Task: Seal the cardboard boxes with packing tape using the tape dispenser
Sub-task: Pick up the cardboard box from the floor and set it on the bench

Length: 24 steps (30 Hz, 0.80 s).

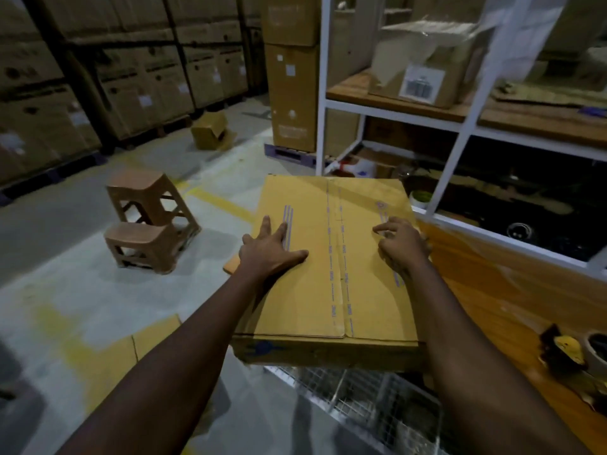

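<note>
1. The place is a dim warehouse. Stacks of cartons stand along the back wall, two brown stools (149,221) are on the grey floor at the left, and a white shelf rack (455,159) rises at the right.
2. The cardboard box (331,290) lies flat at the left edge of the wooden worktop (499,310). Its left side seems to reach out past that edge.
3. The flaps are closed and meet in a seam along the middle of the top. I see no tape on this seam.
4. The left hand (272,249) lies flat on the left flap, fingers straight and spread, and grasps nothing.
5. The right hand (402,244) rests on the right flap with bent fingers. Nothing shows inside them.
6. I judge the step to be holding the flaps down and squaring the box, before any taping.
7. The tape dispenser (563,353) lies near the right edge of the worktop, well apart from both hands.
8. The next move probably calls for the right hand to fetch the dispenser while the left hand presses the flaps, and then to lay tape along the seam.
9. The dispenser is dark and blurred, and the picture edge cuts off the roll beside it. The underside of the box is hidden, and the wire basket (361,399) under it shows no clear content.
</note>
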Tool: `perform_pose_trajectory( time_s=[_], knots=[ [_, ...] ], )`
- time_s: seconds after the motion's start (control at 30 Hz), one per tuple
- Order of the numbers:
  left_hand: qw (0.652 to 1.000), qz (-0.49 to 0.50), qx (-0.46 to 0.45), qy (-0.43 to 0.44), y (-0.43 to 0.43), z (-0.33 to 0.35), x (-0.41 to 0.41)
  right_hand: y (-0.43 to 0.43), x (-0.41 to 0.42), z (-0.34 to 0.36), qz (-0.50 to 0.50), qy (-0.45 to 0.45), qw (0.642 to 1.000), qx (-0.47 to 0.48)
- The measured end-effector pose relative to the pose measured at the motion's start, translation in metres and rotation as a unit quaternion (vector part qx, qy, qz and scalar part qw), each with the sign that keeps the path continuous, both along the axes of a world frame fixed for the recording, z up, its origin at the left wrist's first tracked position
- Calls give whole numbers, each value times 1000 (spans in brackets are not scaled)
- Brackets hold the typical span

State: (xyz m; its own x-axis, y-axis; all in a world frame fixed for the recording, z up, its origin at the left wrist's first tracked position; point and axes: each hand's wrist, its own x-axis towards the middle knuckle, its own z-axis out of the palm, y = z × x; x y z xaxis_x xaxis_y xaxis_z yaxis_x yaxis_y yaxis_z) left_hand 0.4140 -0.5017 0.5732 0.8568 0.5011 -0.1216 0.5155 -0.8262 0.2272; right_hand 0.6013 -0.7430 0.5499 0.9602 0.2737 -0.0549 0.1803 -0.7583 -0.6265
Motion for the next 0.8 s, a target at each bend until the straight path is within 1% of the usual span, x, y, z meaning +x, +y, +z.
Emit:
perform_pose_trajectory(
  time_s=[0.07, 0.17, 0.23, 0.27, 0.3, 0.37, 0.43, 0.47, 0.53, 0.6, 0.8],
  knots=[
    [1000, -10, -8, 20, -11, -8, 5, -16, 0, -9, 2, 5, 1000, -11],
    [999, -11, -17, 43, -22, -21, 6, -29, -12, -8, 20, 7, 998, -59],
    [999, -7, 3, 46, -29, -26, 5, -35, -18, -7, 17, -13, 997, -74],
    [998, -22, 27, 48, -34, -29, 4, -38, -21, -5, 14, -18, 997, -69],
    [996, -55, 49, 52, -40, -31, 4, -42, -25, -6, 11, -19, 998, -63],
    [980, -179, 67, 58, -61, -35, 2, -53, -33, -8, 6, -20, 998, -60],
    [941, -322, 76, 66, -87, -37, -6, -65, -42, -9, -3, -18, 998, -65],
    [920, -376, 82, 68, -99, -38, -10, -71, -46, -8, -9, -14, 998, -63],
    [890, -441, 102, 60, -115, -40, -16, -83, -56, -7, -18, -11, 998, -59],
    [880, -456, 116, 55, -124, -42, -18, -96, -67, -6, -38, -16, 997, -61],
    [899, -423, 109, 40, -142, -45, -18, -139, -100, -7, -127, -47, 989, -55]
  ],
)
